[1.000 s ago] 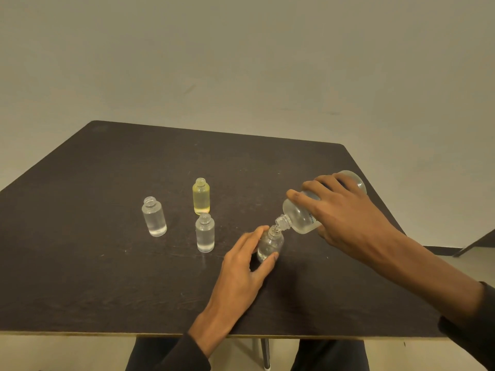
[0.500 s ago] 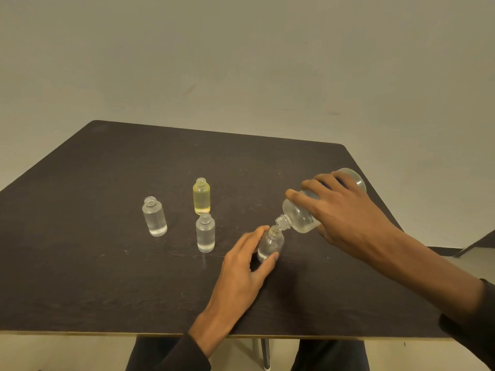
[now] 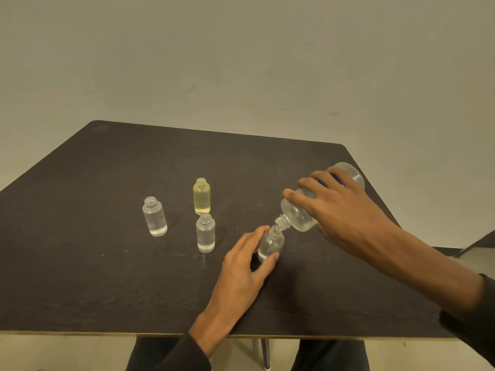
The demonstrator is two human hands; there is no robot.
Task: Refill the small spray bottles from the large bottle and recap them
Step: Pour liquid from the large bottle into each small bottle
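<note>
No lettering here can be read. The large bottle (image 3: 300, 218) carries a small strip of dark print near its shoulder, too blurred to make out.

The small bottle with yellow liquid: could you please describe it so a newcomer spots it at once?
On the dark wooden table, three uncapped small bottles stand left of the hands. The small bottle with yellow liquid is the farthest of them, directly behind a clear small bottle. It alone holds yellow liquid.

I see 1 small yellow-filled glass bottle (image 3: 201, 196) among clear ones on the dark brown wood-grain table (image 3: 80, 263).
</note>
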